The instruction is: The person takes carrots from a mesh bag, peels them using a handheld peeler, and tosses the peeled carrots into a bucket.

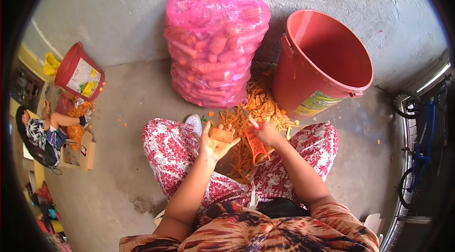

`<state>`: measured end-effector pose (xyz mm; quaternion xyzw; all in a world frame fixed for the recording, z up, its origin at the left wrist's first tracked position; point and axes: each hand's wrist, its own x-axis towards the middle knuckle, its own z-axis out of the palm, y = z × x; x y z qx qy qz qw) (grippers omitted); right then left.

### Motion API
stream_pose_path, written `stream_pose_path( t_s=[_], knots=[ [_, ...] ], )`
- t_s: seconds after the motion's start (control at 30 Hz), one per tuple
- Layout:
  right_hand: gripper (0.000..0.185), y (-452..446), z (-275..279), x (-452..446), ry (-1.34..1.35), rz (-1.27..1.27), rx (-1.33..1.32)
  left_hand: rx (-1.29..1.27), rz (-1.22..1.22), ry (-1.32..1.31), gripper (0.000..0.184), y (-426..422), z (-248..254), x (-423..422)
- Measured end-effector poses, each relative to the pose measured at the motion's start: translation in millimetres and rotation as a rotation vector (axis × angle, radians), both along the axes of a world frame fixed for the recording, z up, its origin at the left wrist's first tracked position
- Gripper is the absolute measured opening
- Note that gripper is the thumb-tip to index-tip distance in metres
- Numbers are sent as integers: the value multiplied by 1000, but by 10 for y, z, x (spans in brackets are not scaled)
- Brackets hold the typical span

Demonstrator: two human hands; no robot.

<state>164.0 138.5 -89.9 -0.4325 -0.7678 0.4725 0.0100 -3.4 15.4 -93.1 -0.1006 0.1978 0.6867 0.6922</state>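
A short, thick piece of carrot (221, 135) rests across the upturned palm of my left hand (211, 149), the fingers loosely curled up around it. My right hand (269, 134) is closed round an orange slotted plastic tool (256, 146); a red and white end shows by the thumb, and the slotted part points down towards me. I cannot make out its blade. Beneath both hands, a heap of orange peelings (237, 157) covers the floor between my legs and reaches back to the bucket.
A pink mesh sack (215, 48) full of carrots stands against the wall. Right of it is a large red bucket (296, 69), tilted in view. At far left, another person (40, 133) sits near a smaller red bucket (76, 69) and a cardboard box (86, 152). A blue bicycle (424, 145) stands far right.
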Motion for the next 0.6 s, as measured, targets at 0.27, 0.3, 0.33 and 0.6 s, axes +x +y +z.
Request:
stream_pose_path(
  t_s=[0.27,0.3,0.33,0.6],
  knots=[
    [29,-82,130,-53,308,-127,-74,84,127,82,21,40,-142,99],
    [29,-85,143,-64,411,-190,-107,155,147,46,21,50,-128,120],
    [29,-76,171,-80,487,-273,-158,109,158,6,21,58,-110,131],
    [23,-204,344,-249,720,-344,-255,-60,116,30,25,116,115,259]
  ],
)
